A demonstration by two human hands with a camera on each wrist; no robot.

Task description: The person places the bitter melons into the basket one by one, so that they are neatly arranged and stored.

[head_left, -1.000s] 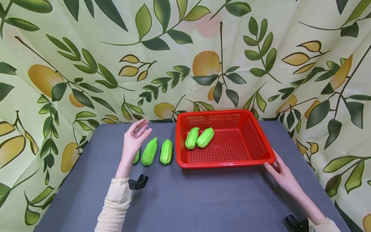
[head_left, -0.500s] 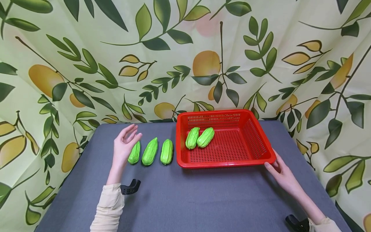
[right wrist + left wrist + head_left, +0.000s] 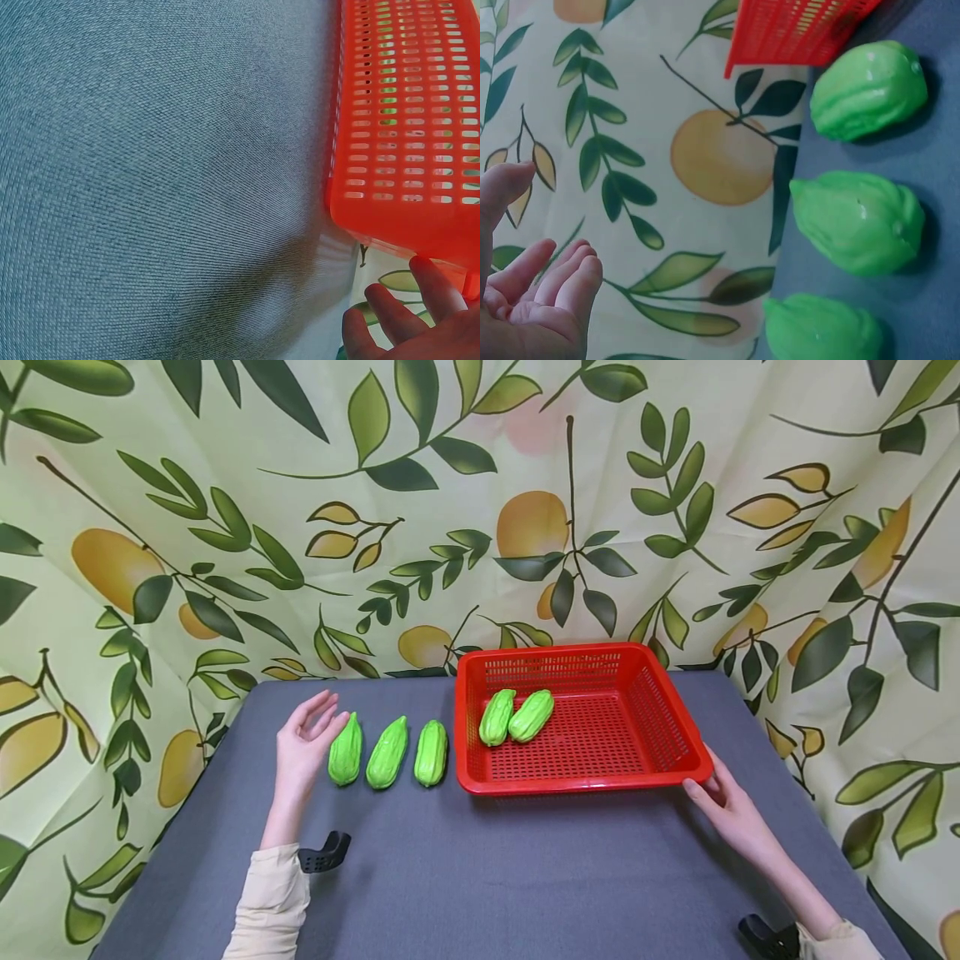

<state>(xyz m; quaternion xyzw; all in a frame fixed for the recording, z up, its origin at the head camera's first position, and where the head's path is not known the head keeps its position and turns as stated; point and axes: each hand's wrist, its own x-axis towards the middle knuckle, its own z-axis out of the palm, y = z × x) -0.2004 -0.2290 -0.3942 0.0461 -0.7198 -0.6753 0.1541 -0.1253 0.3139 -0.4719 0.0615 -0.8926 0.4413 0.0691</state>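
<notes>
My left hand (image 3: 306, 745) is raised above the table's left part, its fingers loosely bent and nothing between them. Just right of it in the head view is a light green ridged gourd (image 3: 345, 750). A second gourd (image 3: 386, 753) and a third gourd (image 3: 431, 753) lie beside that one in a row. In the left wrist view, the gourds (image 3: 859, 221) are apart from the left hand (image 3: 544, 300). My right hand (image 3: 726, 803) holds the near right corner of a red plastic basket (image 3: 585, 783). Two more gourds (image 3: 497, 718) lie inside the basket's left half.
A dark grey cloth (image 3: 540, 877) covers the table. Behind and beside it hangs a curtain (image 3: 420, 568) printed with leaves and fruit. Black wrist mounts (image 3: 325, 853) stick out from both forearms.
My left hand has moved left and a little nearer to me, uncovering the leftmost gourd. The right hand and the basket have stayed in place.
</notes>
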